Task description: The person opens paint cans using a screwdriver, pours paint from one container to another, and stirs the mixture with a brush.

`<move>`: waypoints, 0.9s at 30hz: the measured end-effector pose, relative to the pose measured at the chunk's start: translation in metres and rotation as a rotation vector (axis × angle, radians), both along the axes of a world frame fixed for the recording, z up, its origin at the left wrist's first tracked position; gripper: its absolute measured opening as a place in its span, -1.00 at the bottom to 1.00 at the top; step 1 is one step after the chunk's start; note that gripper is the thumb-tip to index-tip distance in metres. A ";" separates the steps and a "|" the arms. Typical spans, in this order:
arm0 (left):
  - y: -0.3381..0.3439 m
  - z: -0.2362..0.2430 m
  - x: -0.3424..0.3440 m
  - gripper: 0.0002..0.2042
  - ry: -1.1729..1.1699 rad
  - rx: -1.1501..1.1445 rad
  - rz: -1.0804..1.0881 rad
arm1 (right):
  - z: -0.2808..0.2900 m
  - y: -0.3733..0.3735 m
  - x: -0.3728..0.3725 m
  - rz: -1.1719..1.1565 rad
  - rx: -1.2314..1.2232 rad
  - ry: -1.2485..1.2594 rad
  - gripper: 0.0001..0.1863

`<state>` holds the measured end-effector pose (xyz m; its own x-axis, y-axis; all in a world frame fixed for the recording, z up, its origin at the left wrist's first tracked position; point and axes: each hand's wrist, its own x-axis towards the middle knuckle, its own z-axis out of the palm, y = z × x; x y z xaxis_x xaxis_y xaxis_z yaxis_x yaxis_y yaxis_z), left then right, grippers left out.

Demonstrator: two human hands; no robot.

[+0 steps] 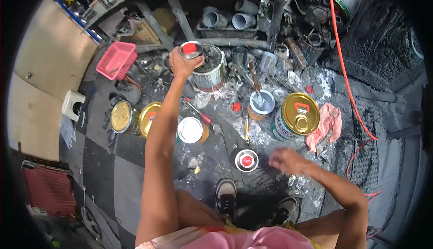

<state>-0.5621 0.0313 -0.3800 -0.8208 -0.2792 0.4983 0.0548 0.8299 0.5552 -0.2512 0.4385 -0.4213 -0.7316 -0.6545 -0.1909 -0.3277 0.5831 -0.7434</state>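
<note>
My left hand [181, 66] is stretched far forward and wrapped round a metal can with a red cap [189, 48]. It holds the can at the front of a large, grimy bucket [210, 76], partly covering its rim. A second can with a red cap [246, 160] stands upright on the floor before my feet. Just right of it hovers my right hand [288, 161], apart from the can; motion smears its fingers. Farther out are a large tin with a gold lid [301, 114] and a pot [262, 102] with a brush in it.
A pink basket [116, 60], more gold-lidded tins [121, 116] and a white-lidded tin [190, 130] stand on the left. A screwdriver [198, 110] lies near them. A pink cloth [325, 125] and a red hose [343, 64] are on the right. Grey cups [243, 21] sit under the bench.
</note>
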 end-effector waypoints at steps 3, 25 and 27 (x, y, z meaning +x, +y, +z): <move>0.003 -0.009 0.000 0.02 -0.046 -0.001 -0.056 | 0.034 -0.028 -0.057 -0.100 -0.067 0.255 -0.80; -0.023 -0.050 0.197 0.08 -0.924 -0.764 -0.572 | 0.035 -0.029 -0.216 -0.512 -0.020 0.381 -0.53; -0.023 -0.053 0.198 0.03 -0.869 -0.728 -0.634 | 0.049 -0.028 -0.202 -0.541 -0.151 0.130 -0.52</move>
<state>-0.3641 0.0082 -0.4326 -0.8382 0.3826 -0.3886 0.3987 0.9161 0.0421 -0.4530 0.4107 -0.3726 -0.9810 -0.1935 -0.0110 -0.1061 0.5836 -0.8051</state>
